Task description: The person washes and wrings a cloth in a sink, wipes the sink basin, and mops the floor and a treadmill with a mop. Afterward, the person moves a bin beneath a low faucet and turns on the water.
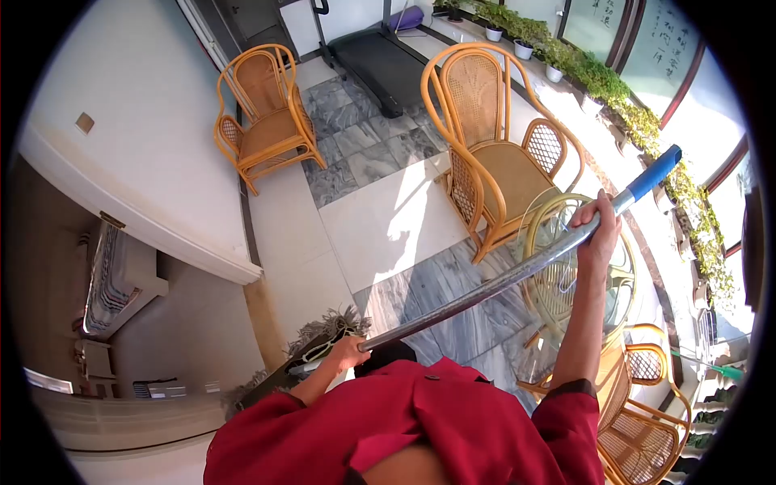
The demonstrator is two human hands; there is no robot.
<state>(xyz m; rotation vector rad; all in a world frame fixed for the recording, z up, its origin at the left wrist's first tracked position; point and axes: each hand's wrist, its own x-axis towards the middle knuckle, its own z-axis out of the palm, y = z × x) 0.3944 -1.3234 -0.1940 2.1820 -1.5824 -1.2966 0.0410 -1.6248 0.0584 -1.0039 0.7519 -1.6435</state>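
A long metal pole (477, 295) with a blue end cap (656, 172) runs diagonally across my front. Near its blue upper end, my right hand (598, 228) is wrapped round it. My left hand (347, 353) grips the lower end, close beside a grey fringed mop head (330, 327). The mop head is at the left, by the doorway, and partly hidden by my left arm and sleeve. Below the right hand and the pole stands a round glass table (622, 279) with a rattan frame.
Rattan chairs stand at the upper left (271, 133), upper middle (505, 166) and lower right (647, 436). A treadmill (376, 61) is at the back. Potted plants (594, 81) line the windows at the right. At the left are a white wall (137, 153) and an open doorway.
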